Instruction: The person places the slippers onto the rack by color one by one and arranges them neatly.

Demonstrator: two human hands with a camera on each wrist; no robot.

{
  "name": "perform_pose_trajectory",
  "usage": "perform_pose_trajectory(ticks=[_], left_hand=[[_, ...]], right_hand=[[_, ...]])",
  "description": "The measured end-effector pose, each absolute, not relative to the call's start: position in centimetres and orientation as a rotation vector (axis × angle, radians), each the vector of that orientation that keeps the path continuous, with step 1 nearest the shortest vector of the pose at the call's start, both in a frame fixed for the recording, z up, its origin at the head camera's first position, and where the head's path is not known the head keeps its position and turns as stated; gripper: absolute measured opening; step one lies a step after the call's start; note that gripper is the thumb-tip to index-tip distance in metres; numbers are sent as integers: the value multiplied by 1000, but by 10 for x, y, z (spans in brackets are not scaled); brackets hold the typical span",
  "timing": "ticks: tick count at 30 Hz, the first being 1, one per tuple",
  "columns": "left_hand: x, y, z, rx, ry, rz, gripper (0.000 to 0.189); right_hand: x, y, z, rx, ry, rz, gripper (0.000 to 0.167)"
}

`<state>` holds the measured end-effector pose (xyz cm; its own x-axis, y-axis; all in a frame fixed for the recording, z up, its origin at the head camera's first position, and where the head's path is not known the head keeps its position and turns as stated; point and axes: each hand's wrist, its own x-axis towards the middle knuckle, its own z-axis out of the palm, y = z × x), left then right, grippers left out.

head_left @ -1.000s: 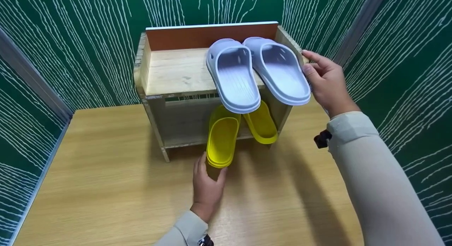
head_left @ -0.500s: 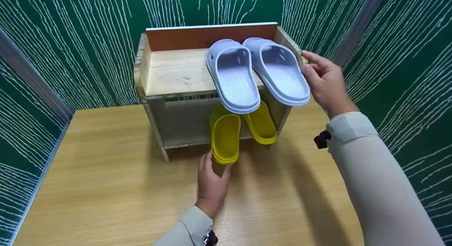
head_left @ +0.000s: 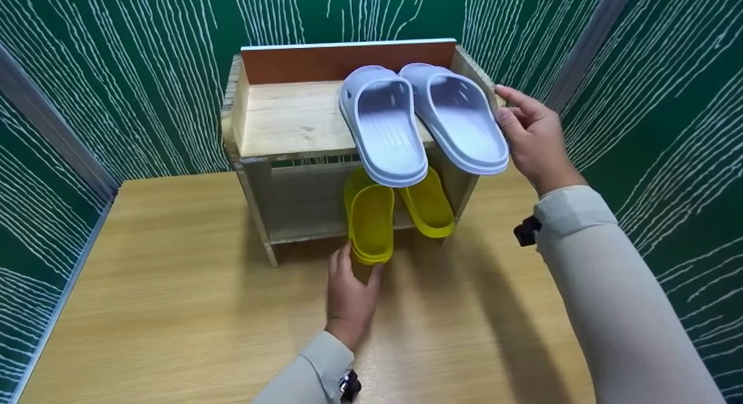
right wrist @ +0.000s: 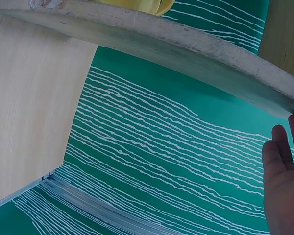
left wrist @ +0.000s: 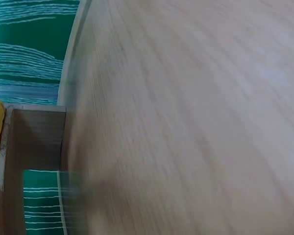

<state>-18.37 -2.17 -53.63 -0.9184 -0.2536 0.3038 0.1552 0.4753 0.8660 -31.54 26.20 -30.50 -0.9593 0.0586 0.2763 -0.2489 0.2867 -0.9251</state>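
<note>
A small wooden shoe rack [head_left: 290,116] stands on the wood-look surface, with two tiers. At the lower tier, my left hand [head_left: 351,302] holds the heel of the left yellow clog [head_left: 371,221] between thumb and fingers. Its toe lies under the upper board and its heel sticks out past the front edge. Beside it is the other yellow clog [head_left: 430,206], partly hidden. My right hand [head_left: 537,137] grips the front of the rack's right side panel. In the right wrist view, fingers [right wrist: 279,154] of that hand touch the panel [right wrist: 196,44]. The left hand is out of sight in the left wrist view.
Two lavender clogs [head_left: 392,131] sit on the right half of the upper tier, heels overhanging the front. Green walls [head_left: 168,85] with white wavy lines surround the wooden surface [head_left: 162,276] at the back and sides.
My left hand has moved the left yellow clog rightward and deeper into the lower tier, nearer the other yellow one. The right hand keeps its grip on the rack.
</note>
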Motion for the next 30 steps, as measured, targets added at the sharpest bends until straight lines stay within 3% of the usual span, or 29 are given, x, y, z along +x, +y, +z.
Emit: perform_pose_trajectory(ticks=[30], left_hand=[[-204,-10,-522,155,-2432,-1296,65]], right_hand=[[-315,260,-310,167,-2295,1658,45]])
